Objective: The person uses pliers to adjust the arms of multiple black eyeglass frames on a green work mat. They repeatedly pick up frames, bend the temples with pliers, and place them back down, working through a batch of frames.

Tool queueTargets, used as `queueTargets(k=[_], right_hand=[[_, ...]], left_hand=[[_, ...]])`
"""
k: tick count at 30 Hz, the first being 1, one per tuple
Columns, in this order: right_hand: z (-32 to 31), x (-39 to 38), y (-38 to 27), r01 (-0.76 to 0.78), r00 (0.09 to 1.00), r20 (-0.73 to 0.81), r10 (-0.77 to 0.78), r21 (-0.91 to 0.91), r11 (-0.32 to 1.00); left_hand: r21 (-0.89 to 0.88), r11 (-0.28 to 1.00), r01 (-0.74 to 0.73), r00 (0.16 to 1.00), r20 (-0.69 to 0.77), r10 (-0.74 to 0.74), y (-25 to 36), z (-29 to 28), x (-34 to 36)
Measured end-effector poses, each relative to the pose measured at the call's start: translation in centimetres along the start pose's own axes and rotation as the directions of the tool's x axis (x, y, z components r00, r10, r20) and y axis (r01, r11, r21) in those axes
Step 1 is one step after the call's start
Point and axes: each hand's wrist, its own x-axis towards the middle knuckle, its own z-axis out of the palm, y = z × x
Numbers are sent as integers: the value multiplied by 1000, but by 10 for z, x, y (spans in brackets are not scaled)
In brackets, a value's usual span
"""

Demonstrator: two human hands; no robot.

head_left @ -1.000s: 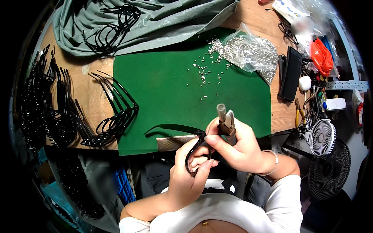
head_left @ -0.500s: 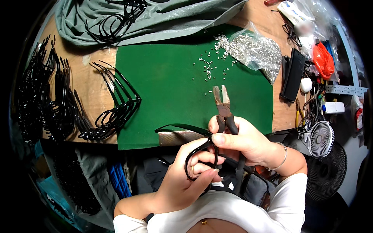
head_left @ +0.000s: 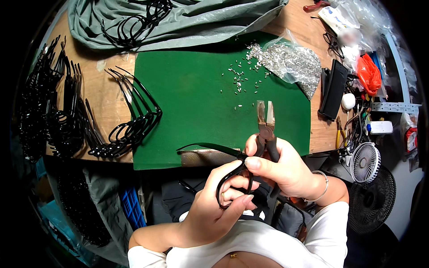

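Observation:
A glossy black spectacle frame is held in my left hand, fingers curled round its rim at the lower middle, with one arm reaching left over the mat's front edge. My right hand grips pliers, jaws upward and apart with light pads, while its thumb presses the frame near the hinge. Above the hands, on the green mat, lie scattered small silver pieces and a clear bag full of similar pieces. A metallic strip runs along the mat's front edge.
Piles of black frames lie left, more on a grey cloth at the back. Right are a black case, red bag, yellow-handled tool, tangled cables, white fan and black fan.
The pliers have turned from foreshortened to lying broadside, jaws pointing away and apart. Both hands, with the frame, have shifted a little rightward and down.

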Motion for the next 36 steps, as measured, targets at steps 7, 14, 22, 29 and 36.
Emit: queueTargets(k=[7, 14, 22, 29, 36], right_hand=[[-3, 2, 6, -16, 996, 93, 12, 39, 999], [-20, -6, -4, -3, 990, 126, 58, -399, 917], [-16, -14, -27, -1, 894, 300, 333, -742, 670], [-4, -11, -41, 7, 904, 239, 353, -836, 549], [-3, -17, -26, 89, 982, 129, 138, -959, 269]], left_hand=[[-113, 983, 145, 989, 34, -142, 15, -3, -5], [-203, 963, 176, 984, 66, -166, 27, -13, -14], [-183, 951, 248, 968, 79, -238, 31, -16, -16], [-174, 951, 257, 966, 65, -249, 29, -15, -18], [-180, 952, 246, 969, 54, -240, 23, -10, -16]])
